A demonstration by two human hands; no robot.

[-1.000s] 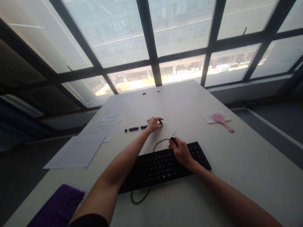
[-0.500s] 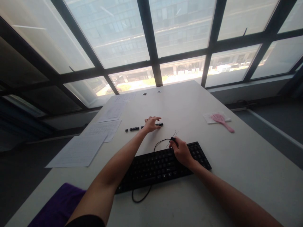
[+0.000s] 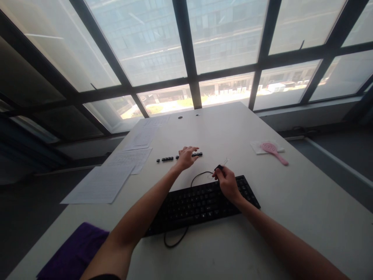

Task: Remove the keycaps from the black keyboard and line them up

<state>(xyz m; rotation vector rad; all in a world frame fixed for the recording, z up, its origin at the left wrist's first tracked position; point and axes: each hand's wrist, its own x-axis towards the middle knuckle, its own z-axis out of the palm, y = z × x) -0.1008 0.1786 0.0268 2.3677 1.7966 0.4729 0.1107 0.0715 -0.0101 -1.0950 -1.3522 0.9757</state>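
Left hand (image 3: 187,157) shifted leftward, keycaps (image 3: 167,159) either side.

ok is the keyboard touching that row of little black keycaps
Apart: the head view shows white table between the keyboard and the black keycaps.

On the worktop (image 3: 227,132), beyond the keyboard (image 3: 190,206), runs a row of keycaps (image 3: 167,159); to the keyboard's left lie paper sheets (image 3: 99,184) and a cloth (image 3: 72,251); beyond its right end, a hairbrush (image 3: 268,147) on a packet (image 3: 255,147).
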